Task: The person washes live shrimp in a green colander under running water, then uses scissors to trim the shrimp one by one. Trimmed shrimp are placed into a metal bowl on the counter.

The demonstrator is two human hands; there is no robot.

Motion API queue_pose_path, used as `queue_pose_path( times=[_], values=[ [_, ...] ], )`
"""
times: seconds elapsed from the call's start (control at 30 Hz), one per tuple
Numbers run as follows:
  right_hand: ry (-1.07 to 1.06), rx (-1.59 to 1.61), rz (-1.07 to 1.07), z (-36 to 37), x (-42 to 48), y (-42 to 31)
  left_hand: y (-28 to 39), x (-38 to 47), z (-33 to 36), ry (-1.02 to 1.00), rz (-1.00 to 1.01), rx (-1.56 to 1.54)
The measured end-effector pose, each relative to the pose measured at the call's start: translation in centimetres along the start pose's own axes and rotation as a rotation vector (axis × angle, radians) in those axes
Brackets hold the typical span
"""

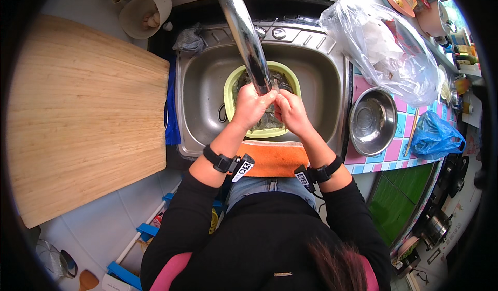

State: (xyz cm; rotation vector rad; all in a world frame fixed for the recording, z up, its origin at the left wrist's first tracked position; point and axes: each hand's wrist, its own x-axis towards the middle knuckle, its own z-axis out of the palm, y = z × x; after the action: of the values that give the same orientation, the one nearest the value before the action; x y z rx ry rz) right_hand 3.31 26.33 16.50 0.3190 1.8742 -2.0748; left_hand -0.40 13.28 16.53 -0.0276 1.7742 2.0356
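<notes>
A pale green plastic basin point(228, 96) stands in the stainless steel sink point(323, 96). Wet, greyish translucent shrimp point(268, 120) fill much of it. Over the basin, my left hand point(249, 106) and my right hand point(291, 110) meet with bent fingers. Between their fingertips a small part of one shrimp point(276, 84) shows; the rest of it is covered by my fingers. The chrome faucet point(249, 38) reaches down in front of my hands and hides part of the basin.
An orange towel point(272, 158) hangs at the sink's front edge. To the left is a large wooden board point(89, 112); a grey cloth point(189, 39) lies on the sink's corner. At right are a steel bowl point(373, 121), a clear plastic bag point(389, 53) and a blue bag point(435, 135).
</notes>
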Motion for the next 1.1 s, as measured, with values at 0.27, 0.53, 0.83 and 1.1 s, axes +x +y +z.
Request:
queue_pose_path(
  times=[0.27,0.53,0.83,1.1],
  values=[
    [0.064,-0.331,-0.146,-0.1,0.2,-0.2,-0.1,0.4,-0.5,0.025,0.015,0.105],
    [0.073,-0.36,-0.138,0.1,0.4,-0.3,1.0,0.2,-0.4,-0.002,0.022,0.128],
    [0.179,-0.649,-0.339,0.3,0.2,0.0,1.9,0.0,0.6,0.144,0.303,0.57],
    [0.032,-0.151,-0.094,0.3,0.9,0.4,-0.6,0.9,-1.2,0.198,0.353,0.481]
  ],
)
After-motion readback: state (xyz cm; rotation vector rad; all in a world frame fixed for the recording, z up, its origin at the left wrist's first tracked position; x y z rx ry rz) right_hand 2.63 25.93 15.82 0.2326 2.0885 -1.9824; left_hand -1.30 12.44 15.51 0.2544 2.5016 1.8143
